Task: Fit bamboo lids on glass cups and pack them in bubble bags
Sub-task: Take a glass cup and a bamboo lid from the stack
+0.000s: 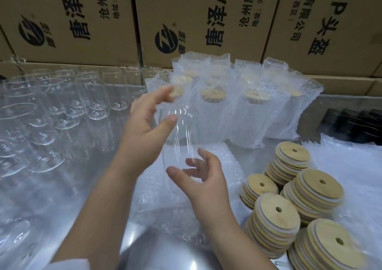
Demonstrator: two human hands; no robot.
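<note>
**A:** Where is the glass cup?

**B:** It is off the worktop, above its middle. The cup is tilted and held between both hands. It is blurred, so I cannot pick out its rim.

**A:** How does the left hand hold it?

**B:** It grasps the cup's far, upper end, with the thumb on the near side and the fingers curled round the back.

**A:** And the right hand?

**B:** It grasps the lower end. The thumb lies across the front, and the curled fingers show through the glass.

**A:** What is under the hands?

**B:** Flat bubble bags lie in a loose heap toward the near edge.

**A:** Where are the lids?

**B:** Five stacks of bamboo lids stand close together at the near right corner, and each top lid has a round hole.

**A:** Is anything packed?

**B:** Yes. Bagged cups stand upright in rows along the far edge, right of the middle. Bamboo lids show at the open tops of the bags.

**A:** What is on the left side?

**B:** Empty glass cups stand in rows from the far left corner down the left edge.

**A:** And what is behind all that?

**B:** Cardboard boxes with black print are stacked past the far edge. Some dark things sit at the right edge, but I cannot tell what they are. A white sleeve shows at the near edge.
</note>
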